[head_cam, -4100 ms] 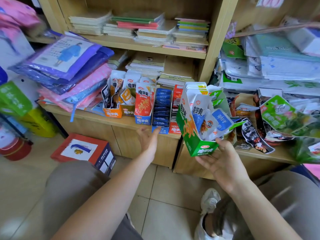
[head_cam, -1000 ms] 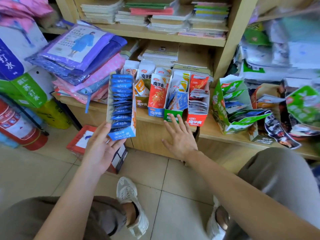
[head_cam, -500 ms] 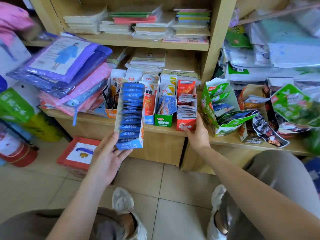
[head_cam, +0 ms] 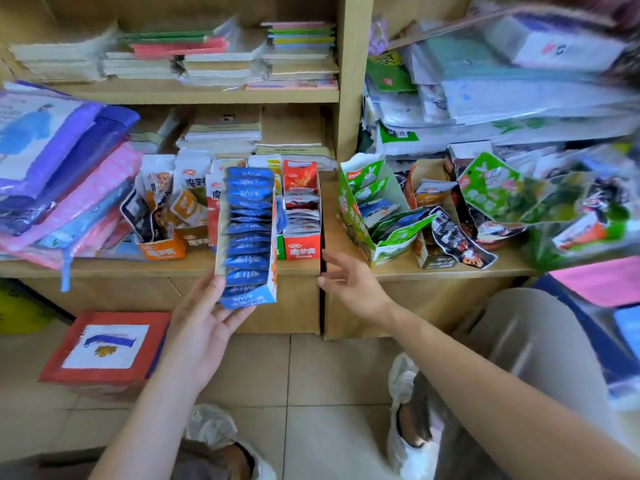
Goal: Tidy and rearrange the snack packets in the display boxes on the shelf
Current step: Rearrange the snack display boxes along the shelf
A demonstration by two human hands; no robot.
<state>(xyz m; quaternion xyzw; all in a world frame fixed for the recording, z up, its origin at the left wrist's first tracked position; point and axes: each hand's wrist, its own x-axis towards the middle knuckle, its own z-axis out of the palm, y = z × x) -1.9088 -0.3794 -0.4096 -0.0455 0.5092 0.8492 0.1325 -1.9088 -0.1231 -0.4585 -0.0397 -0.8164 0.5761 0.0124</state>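
The left hand (head_cam: 207,320) held the long card box of blue packets (head_cam: 247,237) by its bottom, just beside the red card box (head_cam: 302,245). The right hand (head_cam: 349,285) was loose and empty. The long box looked light and bendy, so it was best held by both sides.

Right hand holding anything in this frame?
No, the right hand hangs open with spread fingers before the shelf edge, gripping nothing; only the left hand holds the blue-packet box.
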